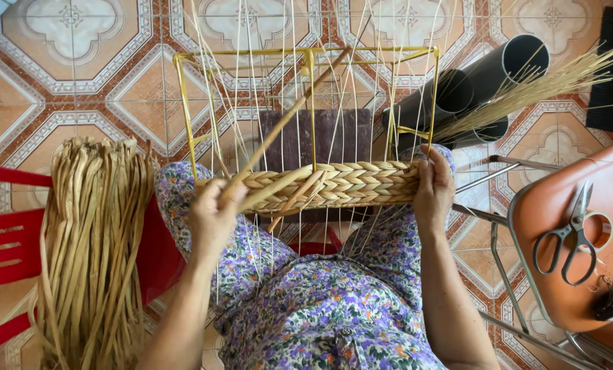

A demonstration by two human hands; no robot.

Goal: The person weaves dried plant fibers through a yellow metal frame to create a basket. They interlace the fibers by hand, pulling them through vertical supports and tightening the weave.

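Note:
A yellow wire basket frame [309, 53] rests on my lap, strung with thin pale upright strands. A band of braided straw weave [340, 183] runs along its near side. My left hand [214, 212] pinches a flat straw strip [286, 116] at the weave's left end; the strip slants up to the frame's top. At the right end of the woven band, my right hand [433, 192] grips the frame and weave.
A thick bundle of dried straw strips [90, 240] hangs over a red chair [5, 233] on my left. An orange stool [573, 226] on the right carries black scissors [568, 240]. Dark grey pipes [484, 82] and a sheaf of thin reeds [539, 85] lie on the patterned tile floor.

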